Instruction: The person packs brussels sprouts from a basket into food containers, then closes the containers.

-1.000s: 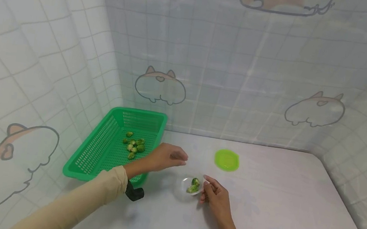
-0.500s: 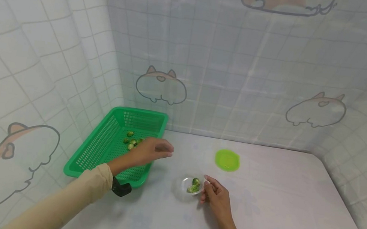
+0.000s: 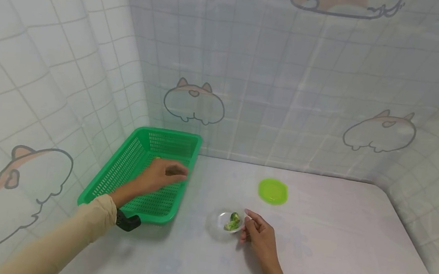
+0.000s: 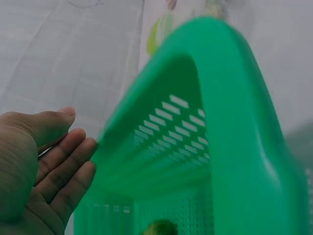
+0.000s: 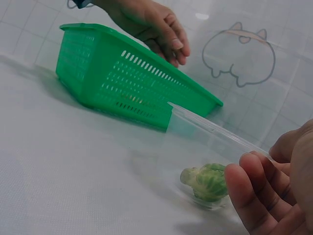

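My left hand (image 3: pixel 160 176) hovers over the green slotted basket (image 3: pixel 169 132), fingers loosely bent with nothing between them. It hides nearly all the Brussels sprouts inside; part of one sprout (image 4: pixel 160 228) shows at the bottom of the left wrist view. In that view the fingers are near the basket's rim. My right hand (image 3: pixel 262 239) pinches the rim of a small clear plastic tub (image 5: pixel 215 128) between thumb and fingers. Inside the tub lie a couple of green Brussels sprouts (image 3: pixel 234 220). The tub's base is close to the white tabletop.
A bright lime-green lid (image 3: pixel 273 191) lies flat on the white table (image 3: pixel 334 231), behind the tub. The basket stands at the left, near the tiled-print curtain (image 3: pixel 274 84) that lines the back and sides. The table's right edge runs beside the right curtain.
My left hand has moved left from near the tub to above the basket, covering the sprouts there. The right hand and the tub have stayed in place.
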Tool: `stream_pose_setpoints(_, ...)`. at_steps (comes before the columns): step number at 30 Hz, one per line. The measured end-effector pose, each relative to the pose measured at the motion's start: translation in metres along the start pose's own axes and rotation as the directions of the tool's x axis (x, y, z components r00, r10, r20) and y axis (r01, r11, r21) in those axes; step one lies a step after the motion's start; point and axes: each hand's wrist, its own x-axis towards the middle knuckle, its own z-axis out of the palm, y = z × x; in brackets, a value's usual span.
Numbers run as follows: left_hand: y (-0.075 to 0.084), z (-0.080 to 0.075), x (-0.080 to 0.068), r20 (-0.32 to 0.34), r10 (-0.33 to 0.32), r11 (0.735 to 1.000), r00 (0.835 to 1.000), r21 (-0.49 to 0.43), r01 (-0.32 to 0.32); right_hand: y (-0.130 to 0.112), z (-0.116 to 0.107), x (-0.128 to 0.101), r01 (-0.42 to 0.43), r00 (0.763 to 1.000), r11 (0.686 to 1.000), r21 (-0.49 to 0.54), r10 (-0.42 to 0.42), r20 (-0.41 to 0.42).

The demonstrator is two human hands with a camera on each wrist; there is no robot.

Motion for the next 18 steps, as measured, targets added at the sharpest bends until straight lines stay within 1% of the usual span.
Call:
stream_pose_setpoints(3, -0.007, -0.006, -0.003, -0.008, -0.005, 1.000, 1.000, 0.018, 0.005, 0.001, 0.000, 0.000, -0.001, 1.000, 1.000, -0.006, 0.001, -0.002)
stream_pose_setpoints(7, -0.016, -0.015, -0.006, -0.026, -0.031, 0.998, 0.999, 0.052, 0.032, 0.002, -0.001, 0.001, 0.002, 1.000, 1.000, -0.001, -0.002, 0.002)
stream_pose_setpoints(13, -0.033, -0.028, -0.005, -0.046, -0.057, 0.992, 0.997, 0.106, 0.062, 0.003, -0.002, 0.003, 0.000, 1.000, 1.000, 0.004, 0.000, 0.001)
stream_pose_setpoints(18, -0.051, -0.040, -0.003, -0.076, -0.099, 0.979, 0.992, 0.171, 0.110, 0.003, -0.002, 0.004, 0.008, 1.000, 1.000, 0.021, -0.008, 0.004)
